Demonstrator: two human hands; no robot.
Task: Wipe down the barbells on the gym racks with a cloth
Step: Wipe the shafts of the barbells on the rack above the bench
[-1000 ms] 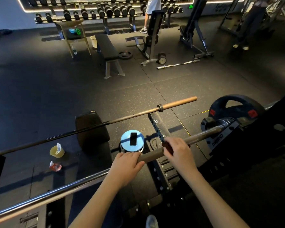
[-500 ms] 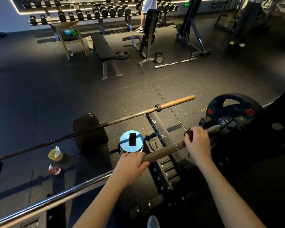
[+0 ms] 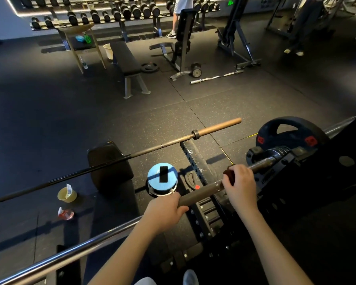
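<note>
The near barbell (image 3: 199,193) slopes up to the right toward a black weight plate (image 3: 275,138) on the rack. My left hand (image 3: 164,212) grips the lower end of its dull grey sleeve. My right hand (image 3: 242,187) is curled over the bar higher up and holds a dark red cloth (image 3: 227,174) against it; only a corner of the cloth shows. A second barbell (image 3: 216,128) with a bronze sleeve lies across the view beyond.
A blue round lid with a black phone (image 3: 162,173) on it stands on the floor under the bar. A yellow cup (image 3: 67,195) and a red cup (image 3: 66,214) sit at left. A chrome rail (image 3: 60,258) crosses below. Further back are a flat bench (image 3: 125,58), dumbbell racks (image 3: 119,13) and a standing person (image 3: 181,9).
My right hand slid the cloth up the bar to the right toward the weight plate, then came back slightly. My left hand kept its grip on the sleeve end.
</note>
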